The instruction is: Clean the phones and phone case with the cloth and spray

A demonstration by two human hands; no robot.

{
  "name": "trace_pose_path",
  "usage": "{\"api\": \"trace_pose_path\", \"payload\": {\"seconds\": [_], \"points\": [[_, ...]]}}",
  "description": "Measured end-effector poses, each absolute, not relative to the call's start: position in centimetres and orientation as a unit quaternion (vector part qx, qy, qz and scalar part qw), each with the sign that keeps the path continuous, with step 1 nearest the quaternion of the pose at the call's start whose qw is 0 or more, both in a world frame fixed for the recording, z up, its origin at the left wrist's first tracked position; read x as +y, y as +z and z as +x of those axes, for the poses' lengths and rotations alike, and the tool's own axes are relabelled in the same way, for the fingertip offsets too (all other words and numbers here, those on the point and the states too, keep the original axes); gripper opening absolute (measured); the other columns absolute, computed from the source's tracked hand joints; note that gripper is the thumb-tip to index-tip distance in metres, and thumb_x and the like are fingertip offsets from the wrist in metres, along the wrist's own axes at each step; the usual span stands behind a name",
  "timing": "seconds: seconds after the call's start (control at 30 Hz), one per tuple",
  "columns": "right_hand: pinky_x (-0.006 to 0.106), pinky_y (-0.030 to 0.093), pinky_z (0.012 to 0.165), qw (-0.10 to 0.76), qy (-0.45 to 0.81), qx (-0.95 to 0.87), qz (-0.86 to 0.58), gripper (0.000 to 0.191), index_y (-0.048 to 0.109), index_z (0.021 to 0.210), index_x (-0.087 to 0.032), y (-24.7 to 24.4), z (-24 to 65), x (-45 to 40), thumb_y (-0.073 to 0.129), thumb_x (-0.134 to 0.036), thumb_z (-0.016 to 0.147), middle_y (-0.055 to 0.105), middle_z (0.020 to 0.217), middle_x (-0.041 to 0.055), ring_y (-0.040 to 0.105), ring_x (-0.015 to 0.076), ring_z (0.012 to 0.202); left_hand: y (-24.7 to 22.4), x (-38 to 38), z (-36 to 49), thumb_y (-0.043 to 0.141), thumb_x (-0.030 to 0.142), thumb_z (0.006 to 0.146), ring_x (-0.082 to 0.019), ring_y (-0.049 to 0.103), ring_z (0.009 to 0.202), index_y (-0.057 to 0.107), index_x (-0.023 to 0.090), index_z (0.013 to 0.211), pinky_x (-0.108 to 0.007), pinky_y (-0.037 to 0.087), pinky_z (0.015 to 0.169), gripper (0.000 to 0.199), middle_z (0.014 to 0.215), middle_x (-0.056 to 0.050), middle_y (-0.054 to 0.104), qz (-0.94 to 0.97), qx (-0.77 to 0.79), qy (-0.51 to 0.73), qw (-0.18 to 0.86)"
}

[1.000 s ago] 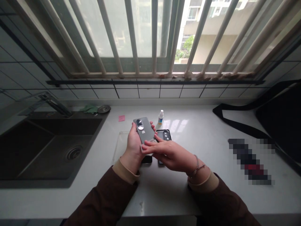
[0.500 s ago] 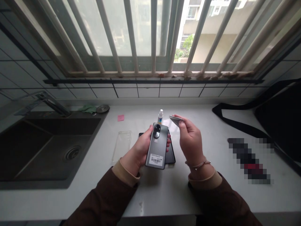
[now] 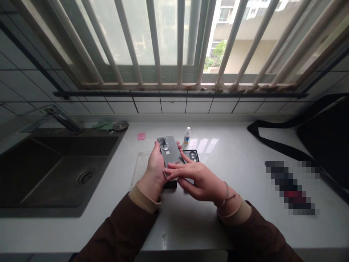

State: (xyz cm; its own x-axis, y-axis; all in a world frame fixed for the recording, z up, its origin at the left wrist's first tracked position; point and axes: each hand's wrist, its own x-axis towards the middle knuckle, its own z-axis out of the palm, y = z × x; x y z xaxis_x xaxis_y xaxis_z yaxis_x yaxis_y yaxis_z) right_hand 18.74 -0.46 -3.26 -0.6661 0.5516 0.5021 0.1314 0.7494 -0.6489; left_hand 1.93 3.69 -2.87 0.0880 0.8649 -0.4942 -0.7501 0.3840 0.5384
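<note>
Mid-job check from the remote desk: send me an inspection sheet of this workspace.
Surface: white countertop, glossy, beside a dark sink.
Job's things: grey smartphone, back up; thin pale sheet on it; black phone case partly beneath; clear plastic case nearby.
Clutter: small white bottle, pink sticky note, green cloth.
Hands: left hand grips the phone; right hand lies over the sheet.
Cables: nothing seen.
Surroundings: barred window, tiled wall, black bag, one pixelated object.
</note>
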Motion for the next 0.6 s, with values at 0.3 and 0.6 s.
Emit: {"api": "trace_pose_path", "payload": {"seconds": [0.3, 0.6], "points": [[0.050, 0.053, 0.117, 0.521, 0.458, -0.640, -0.330, 0.031, 0.080, 0.113, -0.023, -2.9, 19.5, 0.1, 0.052, -0.037, 0.109, 0.083, 0.117, 0.0064, 0.078, 0.0249, 0.115, -2.7, 3.7, 1.4, 0.035, 0.066, 0.106, -0.030, 0.075, 0.077, 0.075, 0.004, 0.108, -0.044, 0.064, 0.075, 0.074, 0.090, -0.020, 0.077, 0.102, 0.358, 0.517, 0.771], [0.054, 0.044, 0.126, 0.544, 0.192, -0.669, -0.468, 0.033, 0.071, 0.134, -0.028, -3.9, 19.9, 0.9, 0.049, -0.030, 0.111, 0.074, 0.139, 0.0063, 0.067, 0.0271, 0.137, -2.3, 1.8, 2.7, 0.053, 0.058, 0.105, -0.027, 0.077, 0.082, 0.075, 0.009, 0.123, -0.041, 0.063, 0.085, 0.057, 0.099, -0.018, 0.079, 0.141, 0.297, 0.348, 0.878]]}}
